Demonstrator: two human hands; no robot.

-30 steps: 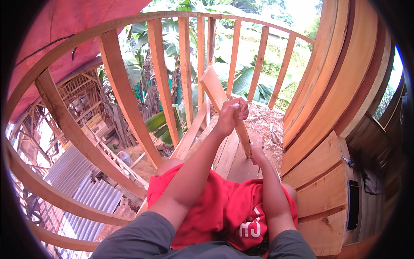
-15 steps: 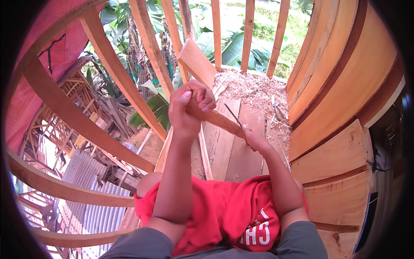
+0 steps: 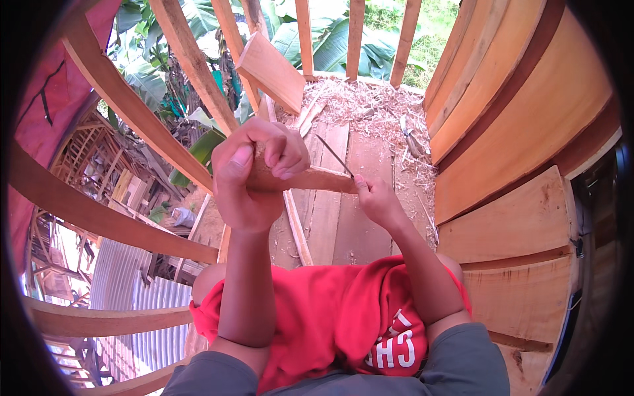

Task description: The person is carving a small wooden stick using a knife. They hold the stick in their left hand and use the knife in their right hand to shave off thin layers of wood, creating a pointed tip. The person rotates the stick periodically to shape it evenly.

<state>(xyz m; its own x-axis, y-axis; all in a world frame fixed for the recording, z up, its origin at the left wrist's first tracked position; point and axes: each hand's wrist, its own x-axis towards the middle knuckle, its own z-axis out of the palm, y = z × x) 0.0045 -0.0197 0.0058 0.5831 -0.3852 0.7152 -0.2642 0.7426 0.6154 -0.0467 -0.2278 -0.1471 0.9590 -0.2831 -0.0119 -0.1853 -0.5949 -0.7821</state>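
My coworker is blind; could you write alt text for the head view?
A person's left hand grips a piece of wood; the right hand, at the wood's right end, holds a thin dark tool. Shavings litter the plank floor ahead.

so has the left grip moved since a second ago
Yes: the left grip has moved left in the picture, now sitting farther from the plank wall on the right.
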